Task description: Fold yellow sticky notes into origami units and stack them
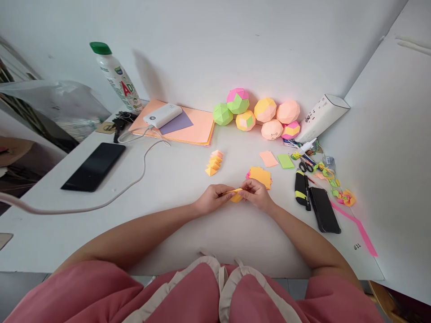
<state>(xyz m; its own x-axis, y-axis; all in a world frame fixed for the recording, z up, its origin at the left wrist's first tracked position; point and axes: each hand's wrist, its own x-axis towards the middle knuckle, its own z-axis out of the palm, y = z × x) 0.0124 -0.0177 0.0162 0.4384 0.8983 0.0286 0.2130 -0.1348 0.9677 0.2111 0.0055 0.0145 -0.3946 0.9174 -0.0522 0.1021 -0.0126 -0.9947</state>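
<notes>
Between my two hands is a small folded piece of orange paper [236, 195]. My left hand [215, 198] pinches its left side, and my right hand [256, 194] pinches the right side. Just beyond my right hand lies a stack of orange square sheets [260, 176] with pink edges showing under it. A short row of folded orange and peach paper pieces [214, 162] stands on the table beyond my left hand. Farther right lie a peach sheet [268, 159] and a green sheet [286, 161].
Paper balls [265, 110] line the wall. At left are a black tablet [94, 167], a power bank [162, 115] with a cable, and a bottle [117, 78]. Scissors [305, 167], a cutter [301, 186], a phone [325, 210] and paper scraps lie at right.
</notes>
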